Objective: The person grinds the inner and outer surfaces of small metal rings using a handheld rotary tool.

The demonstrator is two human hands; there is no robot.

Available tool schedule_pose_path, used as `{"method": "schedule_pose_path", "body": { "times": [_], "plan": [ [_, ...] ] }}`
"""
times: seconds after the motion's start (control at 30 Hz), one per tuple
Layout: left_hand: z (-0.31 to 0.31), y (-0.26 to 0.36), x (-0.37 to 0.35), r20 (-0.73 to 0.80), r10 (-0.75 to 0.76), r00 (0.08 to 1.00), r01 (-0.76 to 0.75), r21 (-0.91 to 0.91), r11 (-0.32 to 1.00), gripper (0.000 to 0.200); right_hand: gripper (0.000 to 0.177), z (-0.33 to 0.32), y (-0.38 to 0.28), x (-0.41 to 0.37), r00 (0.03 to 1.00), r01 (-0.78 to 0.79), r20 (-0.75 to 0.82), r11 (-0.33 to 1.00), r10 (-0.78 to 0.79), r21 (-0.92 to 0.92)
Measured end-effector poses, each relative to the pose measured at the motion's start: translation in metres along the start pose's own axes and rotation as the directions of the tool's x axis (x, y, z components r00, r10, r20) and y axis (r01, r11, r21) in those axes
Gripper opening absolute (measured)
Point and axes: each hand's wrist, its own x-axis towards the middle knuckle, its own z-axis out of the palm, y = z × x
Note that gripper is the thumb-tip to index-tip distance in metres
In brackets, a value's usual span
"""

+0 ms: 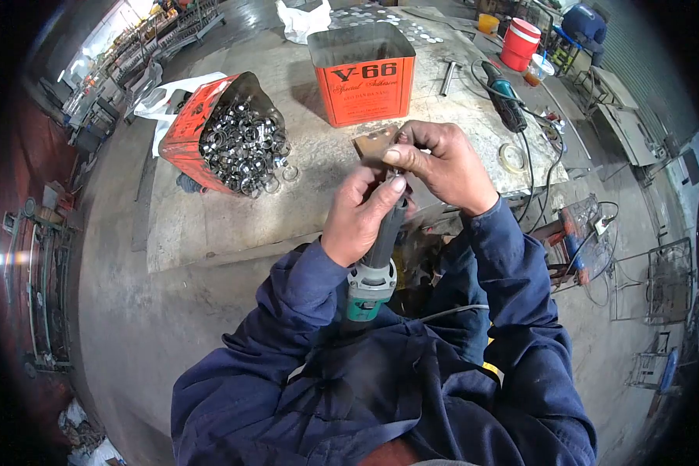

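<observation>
A die grinder (pixel 368 289) with a green and grey body and a long black nose stands upright against my lap, its tip up by the table edge. My left hand (pixel 363 208) is closed around the upper end of the nose, thumb near the tip. Just above it, my right hand (pixel 445 165) pinches thumb against fingers at the tip; whatever small piece they hold is hidden. Behind the hands a brown block (pixel 373 144) lies on the table. To the left, an orange tin (pixel 185 138) on its side spills many shiny metal rings (pixel 245 144).
An upright orange tin (pixel 369 92) marked V-66 stands beyond my hands on the worn table (pixel 202 237). At right lie another power tool (pixel 505 97) with its cord, a tape roll (pixel 512 158) and a metal tube (pixel 448 78). Behind are a red cooler (pixel 520 46) and a person (pixel 585 25).
</observation>
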Motion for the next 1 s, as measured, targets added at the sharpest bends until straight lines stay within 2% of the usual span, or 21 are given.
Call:
{"method": "schedule_pose_path", "body": {
  "times": [0.07, 0.1, 0.13, 0.2, 0.23, 0.3, 0.47, 0.53, 0.6, 0.63, 0.7, 0.73, 0.8, 0.87, 0.93, 0.97, 1.0],
  "plan": [
    [0.006, 0.001, 0.002, -0.198, 0.073, 0.978, -0.054, 0.098, 0.994, 0.023, 0.025, 0.002, 0.0, 0.001, 0.999, -0.03, -0.021, 0.999, 0.03, -0.018],
    [0.001, -0.003, 0.004, -0.194, 0.129, 0.972, -0.095, 0.173, 0.98, 0.022, 0.026, 0.003, 0.0, 0.002, 0.998, -0.045, -0.053, 0.998, 0.042, -0.053],
    [0.0, -0.005, 0.005, -0.194, 0.129, 0.972, -0.096, 0.173, 0.98, 0.022, 0.028, 0.004, 0.0, 0.002, 0.995, -0.06, -0.082, 0.994, 0.053, -0.088],
    [-0.002, -0.007, 0.007, -0.271, 0.081, 0.959, 0.008, 0.313, 0.95, 0.022, 0.029, 0.007, -0.004, 0.003, 0.992, -0.082, -0.104, 0.99, 0.07, -0.112],
    [0.0, -0.005, 0.008, -0.27, 0.08, 0.959, 0.009, 0.312, 0.95, 0.022, 0.03, 0.008, -0.006, 0.004, 0.988, -0.105, -0.127, 0.985, 0.087, -0.136],
    [0.006, 0.0, 0.01, -0.293, 0.096, 0.951, -0.051, 0.159, 0.986, 0.021, 0.031, 0.011, -0.007, 0.004, 0.983, -0.119, -0.154, 0.983, 0.097, -0.142],
    [0.006, 0.003, 0.01, -0.319, 0.116, 0.941, -0.054, 0.195, 0.979, 0.019, 0.033, 0.017, -0.013, 0.006, 0.971, -0.142, -0.216, 0.972, 0.1, -0.187],
    [0.004, 0.005, 0.01, -0.335, 0.119, 0.935, -0.055, 0.196, 0.979, 0.017, 0.035, 0.013, -0.015, 0.009, 0.986, -0.143, -0.1, 0.983, 0.132, -0.112],
    [0.001, 0.007, 0.008, -0.329, 0.039, 0.944, -0.027, 0.042, 0.999, 0.012, 0.03, 0.005, 0.0, 0.009, 0.987, -0.142, -0.068, 0.988, 0.146, 0.052],
    [-0.002, 0.007, 0.007, -0.336, 0.044, 0.941, -0.029, 0.05, 0.998, 0.012, 0.03, -0.006, 0.001, 0.009, 0.955, -0.279, -0.063, 0.951, 0.29, 0.136],
    [-0.008, 0.007, 0.007, -0.324, 0.024, 0.946, -0.045, -0.057, 0.997, 0.01, 0.036, -0.023, 0.034, 0.006, 0.934, -0.236, -0.209, 0.938, 0.291, 0.252],
    [-0.009, 0.011, 0.005, -0.329, 0.024, 0.944, -0.044, -0.054, 0.998, 0.01, 0.037, -0.033, 0.051, 0.001, 0.897, -0.274, -0.259, 0.91, 0.359, 0.31],
    [-0.006, 0.021, 0.005, -0.403, -0.054, 0.914, 0.048, -0.026, 0.999, 0.013, 0.036, -0.061, 0.092, -0.014, 0.812, -0.363, -0.395, 0.902, 0.429, 0.233],
    [-0.019, 0.019, 0.001, -0.368, -0.106, 0.924, 0.069, -0.112, 0.991, 0.016, 0.03, -0.104, 0.133, -0.038, 0.678, -0.362, -0.605, 0.906, 0.418, 0.22],
    [-0.033, 0.018, 0.001, -0.395, -0.06, 0.917, 0.026, -0.09, 0.996, 0.019, 0.031, -0.151, 0.18, -0.07, 0.439, -0.496, -0.804, 0.854, 0.402, 0.156],
    [-0.042, 0.014, 0.002, -0.4, -0.061, 0.914, 0.006, -0.138, 0.99, 0.019, 0.031, -0.173, 0.218, -0.088, 0.429, -0.618, -0.852, 0.786, 0.299, -0.035],
    [-0.048, 0.011, 0.004, -0.413, -0.054, 0.909, -0.021, -0.174, 0.984, 0.019, 0.027, -0.186, 0.245, -0.1, 0.498, -0.711, -0.841, 0.655, 0.212, -0.256]
  ]
}}
